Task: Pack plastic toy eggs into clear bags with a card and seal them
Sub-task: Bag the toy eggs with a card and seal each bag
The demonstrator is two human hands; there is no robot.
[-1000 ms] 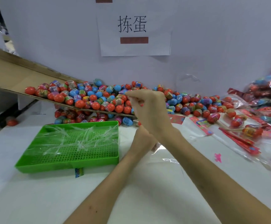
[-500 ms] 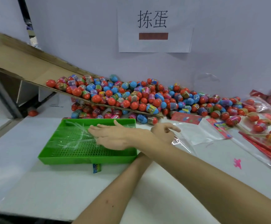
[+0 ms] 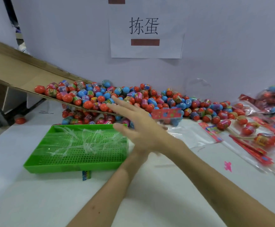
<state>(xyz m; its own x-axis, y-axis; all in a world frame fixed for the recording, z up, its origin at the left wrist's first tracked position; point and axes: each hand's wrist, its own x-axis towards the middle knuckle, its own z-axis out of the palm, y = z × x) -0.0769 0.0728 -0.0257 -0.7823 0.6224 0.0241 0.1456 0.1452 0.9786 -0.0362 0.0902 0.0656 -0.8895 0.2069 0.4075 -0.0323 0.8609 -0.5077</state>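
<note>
A heap of red and blue toy eggs spills off a cardboard ramp onto the white table. My right hand is crossed over to the left, fingers straight, in the air above the far right corner of the green tray and in front of the eggs. It holds nothing. My left hand is almost hidden behind it; only fingertips show, under a blurred clear bag with a red card raised off the table, which it appears to hold.
The tray holds loose clear plastic strips. Flat clear bags, red cards and filled bags lie to the right. One red egg sits under the ramp. A paper sign hangs on the wall.
My right hand went from the egg heap down to the tray, then lifted up and right. The bag with the red card rose off the table.
</note>
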